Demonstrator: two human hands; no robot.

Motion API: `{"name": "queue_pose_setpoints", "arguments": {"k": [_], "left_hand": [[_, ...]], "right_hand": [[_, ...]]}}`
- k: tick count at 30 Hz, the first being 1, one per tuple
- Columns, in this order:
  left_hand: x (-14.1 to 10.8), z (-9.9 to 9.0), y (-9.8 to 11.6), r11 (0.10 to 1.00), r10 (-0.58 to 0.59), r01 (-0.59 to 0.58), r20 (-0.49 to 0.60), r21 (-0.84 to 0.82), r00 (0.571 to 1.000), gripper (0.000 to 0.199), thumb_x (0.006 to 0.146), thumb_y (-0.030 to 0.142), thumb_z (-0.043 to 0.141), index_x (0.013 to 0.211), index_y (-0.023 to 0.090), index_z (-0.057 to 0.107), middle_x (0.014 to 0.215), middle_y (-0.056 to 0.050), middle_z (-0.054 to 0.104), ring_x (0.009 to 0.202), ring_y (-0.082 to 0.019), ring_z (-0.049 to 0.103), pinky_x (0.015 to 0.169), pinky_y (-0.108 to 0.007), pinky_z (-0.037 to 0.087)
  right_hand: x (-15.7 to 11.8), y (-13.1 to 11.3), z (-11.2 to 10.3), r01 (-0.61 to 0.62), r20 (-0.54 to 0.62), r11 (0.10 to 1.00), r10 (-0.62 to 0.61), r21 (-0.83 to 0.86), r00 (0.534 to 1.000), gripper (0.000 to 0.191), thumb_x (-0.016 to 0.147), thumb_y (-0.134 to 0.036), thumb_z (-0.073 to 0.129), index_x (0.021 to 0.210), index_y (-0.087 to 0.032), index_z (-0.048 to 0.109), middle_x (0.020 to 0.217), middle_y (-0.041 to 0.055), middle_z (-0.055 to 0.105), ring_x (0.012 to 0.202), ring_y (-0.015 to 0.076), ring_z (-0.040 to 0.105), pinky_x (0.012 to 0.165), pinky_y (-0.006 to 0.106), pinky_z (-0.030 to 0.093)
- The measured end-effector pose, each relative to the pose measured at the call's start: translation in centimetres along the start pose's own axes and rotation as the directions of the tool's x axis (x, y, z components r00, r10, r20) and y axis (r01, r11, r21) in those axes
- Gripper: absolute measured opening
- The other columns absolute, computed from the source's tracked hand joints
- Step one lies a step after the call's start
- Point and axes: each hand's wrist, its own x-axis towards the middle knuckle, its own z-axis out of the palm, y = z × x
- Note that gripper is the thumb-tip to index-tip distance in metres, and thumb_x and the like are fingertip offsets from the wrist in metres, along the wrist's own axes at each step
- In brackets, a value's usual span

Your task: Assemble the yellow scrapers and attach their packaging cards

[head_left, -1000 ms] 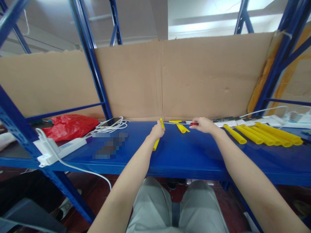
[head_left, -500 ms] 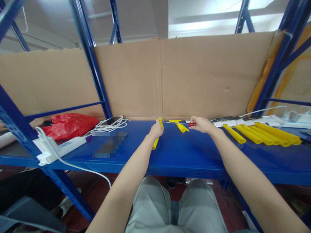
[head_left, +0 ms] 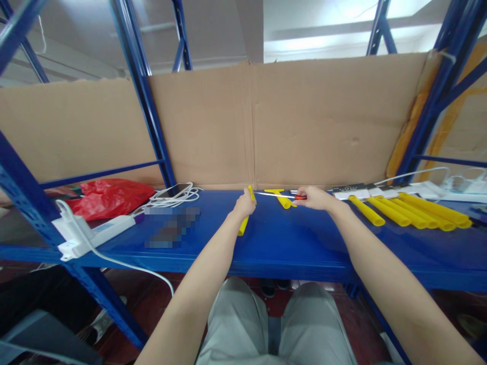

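Observation:
My left hand is closed round a yellow tool, whose tube-like handle points down toward me. In my right hand is a screwdriver with a red handle; its long metal shaft runs left, and the tip is at the upper end of the yellow tool. Behind the shaft, a second yellow tool with a crossbar lies on the blue shelf. To the right, several yellow tubes lie in a row beside white and black packaging.
At the left are a red plastic bag, a white power strip and a coiled white cable. A cardboard panel stands along the back. Blue uprights flank the work area.
The screwdriver shaft looks slightly tilted differently and brighter, while my right hand has shifted very little. My left hand stays in place. The other person's arm at the far left is gone from view.

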Motion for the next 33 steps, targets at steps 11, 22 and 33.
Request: {"name": "queue_pose_setpoints", "arguments": {"k": [11, 22, 33], "left_hand": [[-0.05, 0.04, -0.12, 1.000, 0.007, -0.007, 0.001, -0.006, 1.000, 0.036, 0.088, 0.017, 0.050, 0.120, 0.013, 0.034, 0.112, -0.020, 0.064, 0.087, -0.022, 0.068, 0.077, -0.032, 0.050], [-0.04, 0.01, -0.06, 1.000, -0.007, 0.007, 0.000, -0.002, 1.000, 0.037, 0.087, 0.017, 0.050, 0.120, 0.014, 0.033, 0.114, -0.021, 0.063, 0.087, -0.023, 0.069, 0.075, -0.031, 0.051], [-0.01, 0.02, -0.17, 1.000, -0.010, 0.010, 0.001, -0.002, 1.000, 0.037, 0.087, 0.017, 0.049, 0.120, 0.014, 0.034, 0.115, -0.021, 0.062, 0.087, -0.023, 0.068, 0.076, -0.033, 0.050]], "right_hand": [[-0.18, 0.02, -0.19, 0.049, -0.047, 0.997, -0.051, -0.052, 0.998, 0.016, 0.080, -0.033, 0.055, 0.070, -0.020, 0.058, 0.073, 0.0063, 0.068, 0.065, 0.0176, 0.058, 0.059, 0.026, 0.037], [-0.38, -0.52, -0.22, -0.051, -0.134, 0.997, 0.044, -0.052, 0.990, 0.015, 0.072, -0.027, 0.064, 0.084, -0.021, 0.058, 0.081, 0.0052, 0.069, 0.070, 0.0176, 0.060, 0.059, 0.025, 0.038], [-0.17, -0.43, -0.17, -0.019, -0.042, 0.999, 0.020, 0.041, 0.999, 0.016, 0.074, -0.035, 0.061, 0.074, -0.019, 0.057, 0.072, 0.0048, 0.066, 0.064, 0.0165, 0.057, 0.057, 0.025, 0.037]]}}
